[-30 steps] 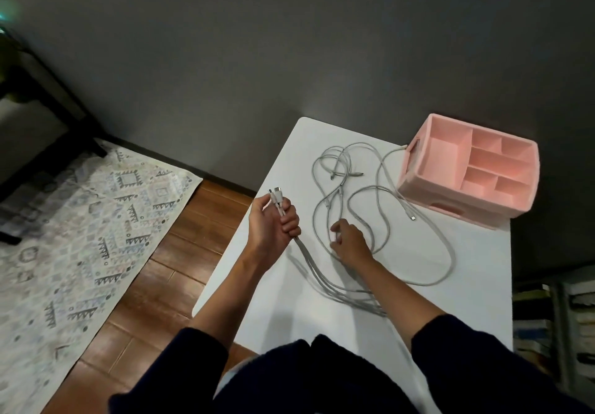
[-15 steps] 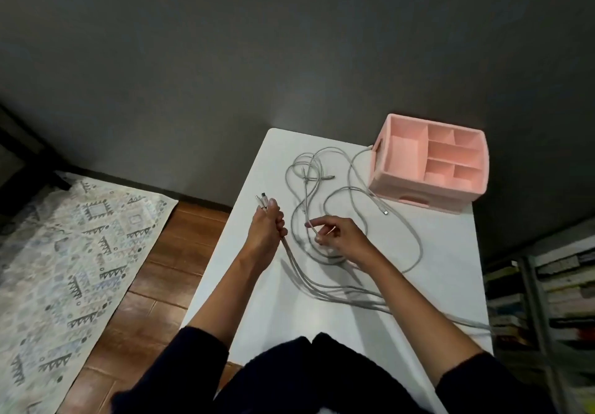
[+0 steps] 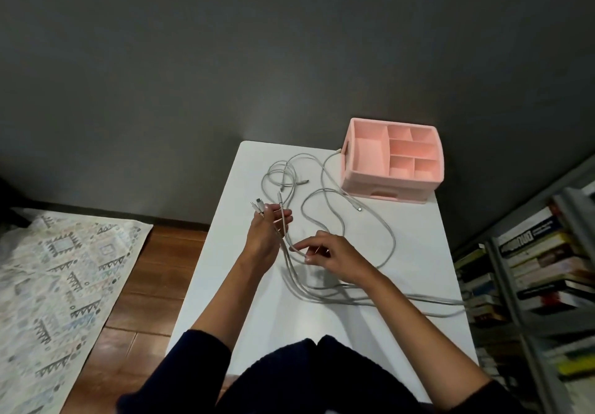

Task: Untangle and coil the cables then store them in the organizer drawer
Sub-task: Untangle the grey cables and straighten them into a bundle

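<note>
**A:** Hands first, what's each one doing?

**B:** Left hand (image 3: 264,232) is raised over the left side of the tabletop (image 3: 415,252), fingers partly spread, not a fist. It's got a few cable ends (image 3: 258,204) gathered between the fingers, with the plugs poking up past the fingertips. The strands run down out of it toward the person's body. Right hand (image 3: 331,254) is lower and just beside it, loosely curled, thumb and forefinger pinching one strand where it bends.

**A:** And the rest of the cables?

**B:** Cables (image 3: 325,194) are thin, round, pale grey, kinda soft-looking, sprawled in loose overlapping loops across the middle of the white tabletop. One small tangle of loops sits near the far left corner, a wider loop sweeps out to the right. A free plug (image 3: 358,209) lies flat in front of the organizer, apart from it. A bundle of strands trails off the right edge of the tabletop. Nothing coiled.

**A:** Organizer?

**B:** Pink organizer (image 3: 393,163), matte plastic, boxy with rounded corners, on the far right corner. Open top split into one big compartment and four smaller ones, all bare. The drawer (image 3: 384,193) along the bottom front looks closed. One cable runs up touching its left side.
</note>
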